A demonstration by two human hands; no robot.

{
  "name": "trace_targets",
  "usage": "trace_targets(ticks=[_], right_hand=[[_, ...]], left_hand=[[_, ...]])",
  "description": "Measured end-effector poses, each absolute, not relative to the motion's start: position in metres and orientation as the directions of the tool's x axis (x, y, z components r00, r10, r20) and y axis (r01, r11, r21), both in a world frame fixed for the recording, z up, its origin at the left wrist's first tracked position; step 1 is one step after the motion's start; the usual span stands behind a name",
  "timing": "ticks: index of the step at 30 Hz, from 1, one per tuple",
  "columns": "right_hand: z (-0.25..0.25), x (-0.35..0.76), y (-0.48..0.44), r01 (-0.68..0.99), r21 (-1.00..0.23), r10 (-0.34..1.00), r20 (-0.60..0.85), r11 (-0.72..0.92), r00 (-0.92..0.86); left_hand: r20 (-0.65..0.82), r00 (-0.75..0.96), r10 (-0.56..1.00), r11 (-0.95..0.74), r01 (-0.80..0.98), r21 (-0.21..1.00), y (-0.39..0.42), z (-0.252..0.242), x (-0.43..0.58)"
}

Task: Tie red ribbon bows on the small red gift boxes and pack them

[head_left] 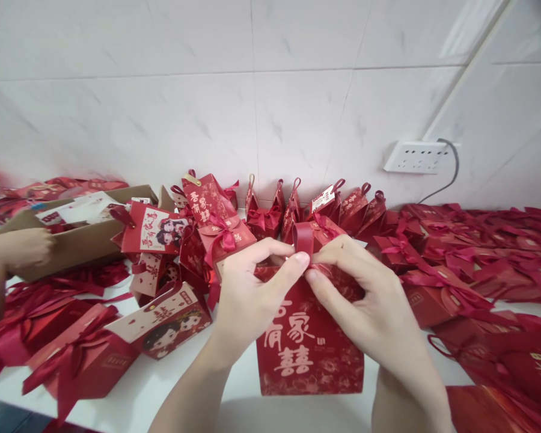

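A dark red gift box [315, 361] with pale lettering stands upright on the white table in front of me. A wine-red ribbon loop [303, 236] rises from its top. My left hand [256, 288] pinches the base of this loop between thumb and forefinger. On the other side, my right hand [365, 294] grips the box top close to the loop, its thumb and fingertips pressed together. The fingers partly cover the closure beneath. Just behind my hands are more red boxes with bows and loops.
Another person's hand [29, 252] is at a brown cardboard carton [72, 249] on the left. Bow-tied red boxes [90, 355] lie at the left, and many more [451, 288] fill the right. A power strip [417, 157] is on the tiled wall [207, 120].
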State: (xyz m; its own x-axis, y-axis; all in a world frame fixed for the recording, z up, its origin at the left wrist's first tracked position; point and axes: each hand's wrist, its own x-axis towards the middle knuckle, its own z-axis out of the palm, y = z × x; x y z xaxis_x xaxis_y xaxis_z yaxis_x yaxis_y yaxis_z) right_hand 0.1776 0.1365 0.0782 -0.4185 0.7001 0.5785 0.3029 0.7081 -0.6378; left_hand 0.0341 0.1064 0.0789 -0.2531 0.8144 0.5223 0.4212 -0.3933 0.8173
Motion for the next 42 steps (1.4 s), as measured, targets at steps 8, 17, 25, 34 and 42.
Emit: trace_targets(ticks=[8,17,25,34,42], right_hand=[[0.0798,0.1783,0.1370,0.312,-0.651,0.715,0.556,0.692,-0.424],[0.0810,0.1759,0.1330,0.352,-0.654,0.742,0.561,0.669,-0.368],[0.0806,0.1806,0.1366,0.318,-0.669,0.732,0.535,0.672,-0.421],[0.0814,0.1795,0.1350,0.311,-0.695,0.751,0.517,0.648,-0.410],[0.0812,0.1767,0.1329,0.356,-0.691,0.775,0.518,0.629,-0.363]], left_hand=[[0.493,-0.260,0.830,-0.360,0.425,0.830,0.1058,0.0791,0.0342],[0.511,-0.257,0.821,-0.373,0.436,0.819,0.1043,0.0811,0.0368],[0.503,-0.264,0.823,-0.358,0.446,0.820,0.1027,0.0817,0.0372],[0.502,-0.265,0.823,-0.351,0.458,0.816,0.1005,0.0801,0.0384],[0.495,-0.260,0.829,-0.349,0.451,0.822,0.1003,0.0807,0.0392]])
